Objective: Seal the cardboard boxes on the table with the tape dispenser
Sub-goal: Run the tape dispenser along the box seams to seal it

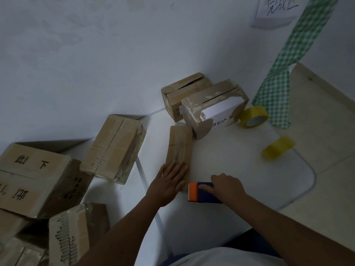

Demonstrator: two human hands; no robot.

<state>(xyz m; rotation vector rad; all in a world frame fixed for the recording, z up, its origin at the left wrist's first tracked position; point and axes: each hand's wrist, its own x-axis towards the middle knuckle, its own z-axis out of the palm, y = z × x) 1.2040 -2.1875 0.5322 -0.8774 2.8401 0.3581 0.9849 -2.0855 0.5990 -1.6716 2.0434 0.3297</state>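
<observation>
pressing flat on the near end of a narrow cardboard box (179,148), the left hand (169,182) lies with straight fingers spread over its top, steadying it on the white bench (226,156). the right hand (226,187) is curled round the blue body of the tape dispenser (203,192), whose orange front end sits just beside the near right corner of that box, low at bench level. whether a strip already runs from the dispenser onto the box cannot be told; the box top looks glossy along its length, so it seems to be mid-seal or close to finished.

judging by the rest, the work is partly done. a box (115,148) to the left shows shiny tape along its seam and sides, and the stack of boxes (38,179) further left looks wrapped in places too. at the far side, a brown box (184,93) has its flaps gaping, and a white-sided box (215,106) beside it shows a dark open slit along the top; both appear to need sealing.

for room: the bench is bare to the right of the dispenser up to the rounded clear edge (309,177), so a pull toward the body has space. two yellow tape rolls (253,117) (278,147) sit near that right edge, well apart from the hands. the left side is crowded, with the taped box close to the narrow one. the wall (96,54) closes the far side, right behind the open boxes.
</observation>
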